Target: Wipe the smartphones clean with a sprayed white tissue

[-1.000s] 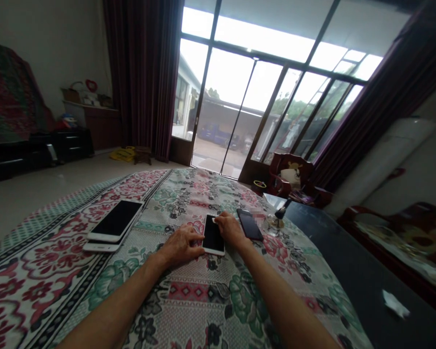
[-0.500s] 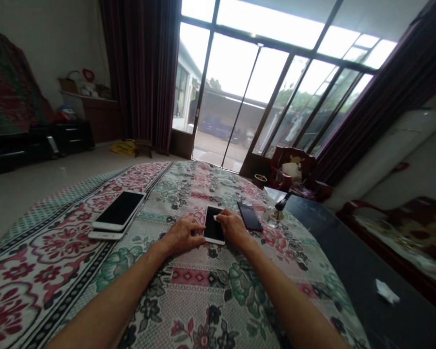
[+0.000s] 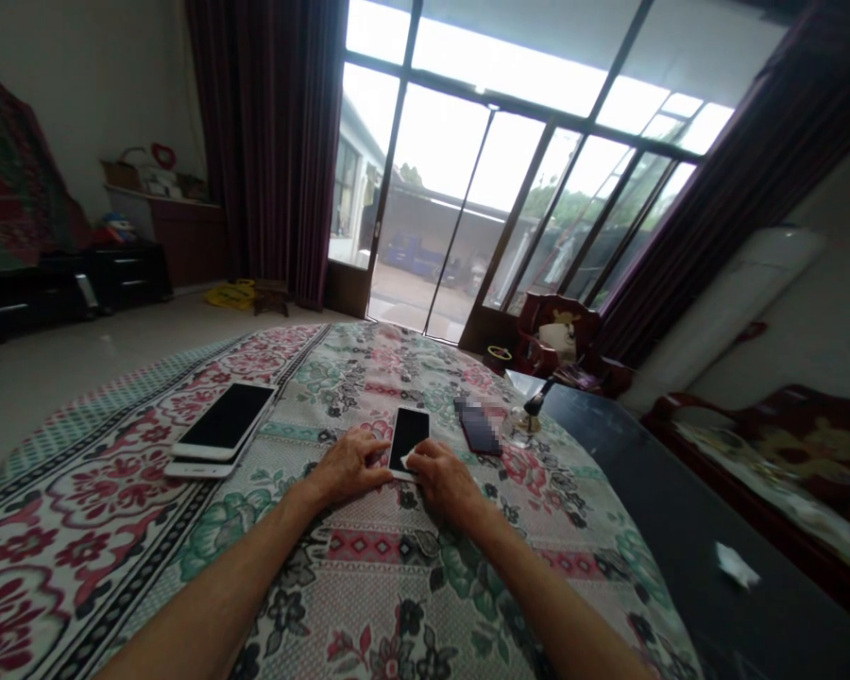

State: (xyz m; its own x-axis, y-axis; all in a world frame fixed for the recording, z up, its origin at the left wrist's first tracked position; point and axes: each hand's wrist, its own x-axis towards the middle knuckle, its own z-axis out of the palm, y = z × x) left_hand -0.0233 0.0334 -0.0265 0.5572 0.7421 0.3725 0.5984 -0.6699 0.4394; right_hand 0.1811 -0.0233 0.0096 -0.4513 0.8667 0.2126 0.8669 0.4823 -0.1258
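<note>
Indoors, a glazed front (image 3: 524, 189) rises well beyond a person's two bare hands, bright daylight filling its tall panes. Under both hands spreads a worktop (image 3: 467, 586), its cloth patterned with red, green and black flowers. A dark purple curtain (image 3: 262, 142) hangs far beyond the left hand. Past the worktop's edge, to the right of the right hand, runs a black surface (image 3: 680, 519), while a carved red-brown chair (image 3: 559, 326) stands well ahead and to the right of that hand.

The left hand (image 3: 347, 465) rests with thumb and forefinger parted, their tips at the left edge of a white phone (image 3: 412, 430). The right hand (image 3: 445, 480) leans over the phone's lower right, fingertips bunched. That phone lies flat between the two hands, its black screen facing up. Left of the left hand, and apart from it, another white phone (image 3: 225, 420) sits on top of a lower phone (image 3: 202, 468), slightly offset. A dark phone (image 3: 483, 434), partly pixelated, lies just beyond the right hand, with a clear glass vessel (image 3: 517, 430) to its right. Well right of that hand rests a crumpled white tissue (image 3: 738, 565). Smallest is the white wad (image 3: 406, 458) pinched in the right hand against the screen.
</note>
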